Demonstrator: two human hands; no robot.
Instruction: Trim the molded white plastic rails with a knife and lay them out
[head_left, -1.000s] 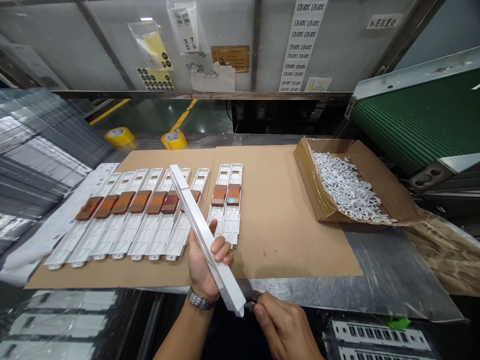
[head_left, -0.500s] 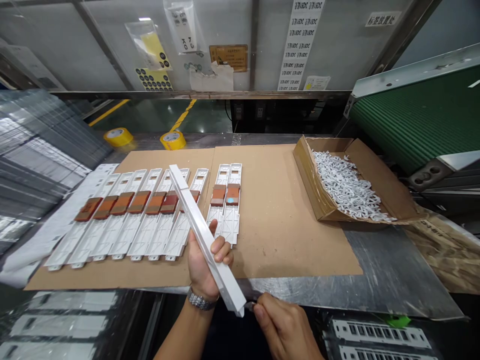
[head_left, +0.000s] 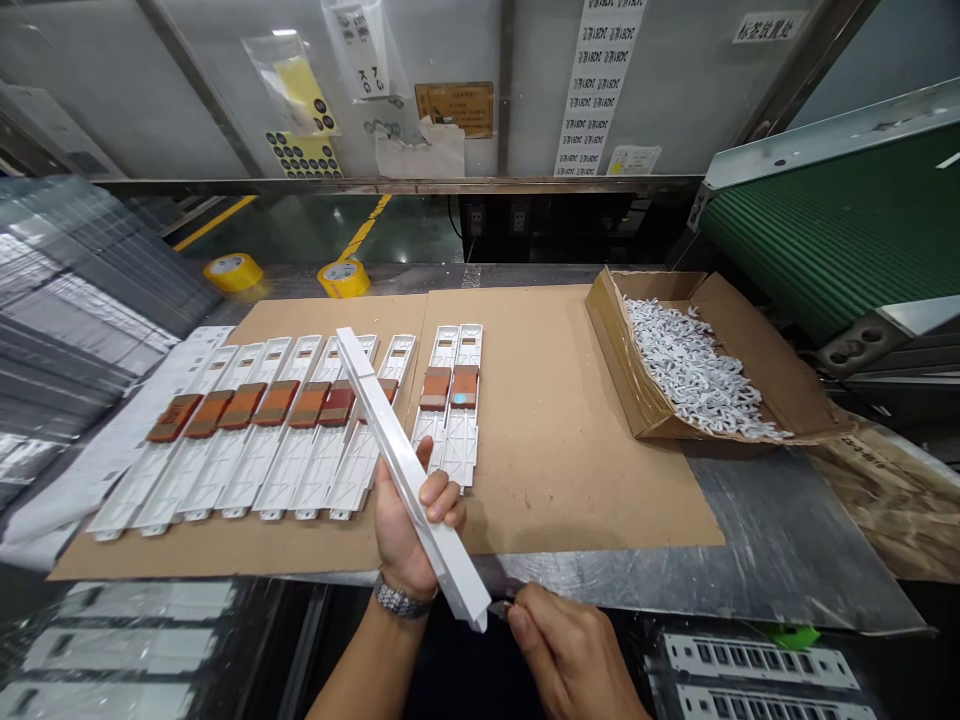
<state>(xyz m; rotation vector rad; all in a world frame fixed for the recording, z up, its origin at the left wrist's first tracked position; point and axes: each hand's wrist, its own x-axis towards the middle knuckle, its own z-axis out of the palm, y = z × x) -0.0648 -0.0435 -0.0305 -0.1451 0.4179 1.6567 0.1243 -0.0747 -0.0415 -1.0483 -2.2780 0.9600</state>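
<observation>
My left hand (head_left: 409, 525) is wrapped round a long white plastic strip (head_left: 390, 435), held slanted above the bench with its near end by the front edge. My right hand (head_left: 574, 655) is closed in a pinch on a small dark tool (head_left: 499, 607) whose tip touches that near end. Beneath the strip, a row of several white plastic parts with brown pads (head_left: 247, 430) lies side by side on a cardboard sheet (head_left: 570, 450). Two more such parts (head_left: 454, 400) lie together just right of the row.
An open cardboard box (head_left: 742, 345) of small white plastic pieces sits at the right. Two yellow tape rolls (head_left: 345, 278) stand at the back. A green conveyor (head_left: 847, 235) rises at right. Stacked white parts (head_left: 75, 300) fill the left, and more lie below the bench (head_left: 757, 665).
Nothing has visibly moved; only the camera has tipped slightly, shifting the scene a little.
</observation>
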